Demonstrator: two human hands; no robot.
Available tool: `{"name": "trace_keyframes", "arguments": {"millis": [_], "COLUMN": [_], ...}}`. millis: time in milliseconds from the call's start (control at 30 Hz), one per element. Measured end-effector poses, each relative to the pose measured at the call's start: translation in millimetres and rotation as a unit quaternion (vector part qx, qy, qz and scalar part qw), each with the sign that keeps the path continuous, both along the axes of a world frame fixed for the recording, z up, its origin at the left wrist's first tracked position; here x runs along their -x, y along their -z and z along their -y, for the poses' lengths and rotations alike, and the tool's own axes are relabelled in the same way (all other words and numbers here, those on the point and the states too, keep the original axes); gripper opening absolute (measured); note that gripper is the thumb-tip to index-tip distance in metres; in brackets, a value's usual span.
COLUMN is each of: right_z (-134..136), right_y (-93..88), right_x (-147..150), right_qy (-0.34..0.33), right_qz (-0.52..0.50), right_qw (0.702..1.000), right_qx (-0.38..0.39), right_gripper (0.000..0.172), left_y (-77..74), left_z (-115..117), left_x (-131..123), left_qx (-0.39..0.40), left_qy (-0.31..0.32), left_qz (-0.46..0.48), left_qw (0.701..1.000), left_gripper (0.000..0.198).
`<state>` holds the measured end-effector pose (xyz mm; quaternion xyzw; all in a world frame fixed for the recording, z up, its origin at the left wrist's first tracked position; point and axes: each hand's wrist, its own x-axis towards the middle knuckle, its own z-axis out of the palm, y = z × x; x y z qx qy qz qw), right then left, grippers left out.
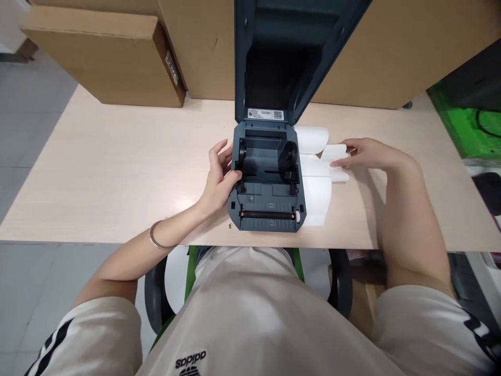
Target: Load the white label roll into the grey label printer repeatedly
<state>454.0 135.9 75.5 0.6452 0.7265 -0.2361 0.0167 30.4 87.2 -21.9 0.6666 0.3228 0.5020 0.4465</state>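
A dark grey label printer (266, 203) sits near the table's front edge. Its lid (284, 57) is raised at the back, so the bay, the black roll holders and the roller all show. My left hand (219, 180) grips the printer's left side, thumb over the rim and fingers along the outer wall. Several white paper pieces (317, 198), some curled, lie against the printer's right side. Between the thumb and fingers of my right hand (358, 152) is the end of a curled white paper piece (334, 152). How the papers join is partly hidden.
A flat cardboard box (102, 57) stands at the back left. Behind the printer rises a large cardboard sheet or box (364, 62). At the far right are a green surface (457, 125) and a dark cable. The wooden table (129, 172) ends just before my body.
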Motion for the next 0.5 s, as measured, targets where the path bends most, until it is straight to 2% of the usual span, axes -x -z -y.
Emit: {"name": "trace_keyframes", "arguments": {"millis": [100, 167, 267, 333, 400, 500], "right_z": [9.6, 16.8, 23.8, 24.4, 22.3, 17.8], "right_y": [-24.6, -47.0, -80.3, -96.7, -104.2, -96.3], "right_x": [-9.2, -13.2, -0.1, 25.8, 62.9, 122.9], "right_qy": [0.052, 0.097, 0.08, 0.028, -0.024, -0.079], "right_qz": [-0.083, -0.157, -0.191, -0.193, -0.204, -0.239], "right_qw": [0.993, 0.982, 0.978, 0.98, 0.978, 0.967], "right_qx": [0.061, 0.042, -0.02, -0.041, -0.047, -0.043], "right_gripper": [0.065, 0.069, 0.075, 0.078, 0.074, 0.057], "left_y": [0.3, -0.1, -1.5, -2.1, -1.5, 0.7], "left_z": [1.6, 2.7, 3.7, 3.4, 2.5, 1.0], "left_x": [-0.2, -0.3, -0.8, -1.1, -1.3, -2.0], "left_qx": [0.004, 0.005, 0.002, -0.001, -0.003, -0.007], "left_qy": [-0.002, -0.001, -0.005, -0.005, -0.001, 0.001], "left_qz": [-0.009, -0.013, -0.017, -0.018, -0.016, -0.008], "left_qw": [1.0, 1.0, 1.0, 1.0, 1.0, 1.0], "left_gripper": [0.072, 0.072, 0.07, 0.069, 0.069, 0.068]}}
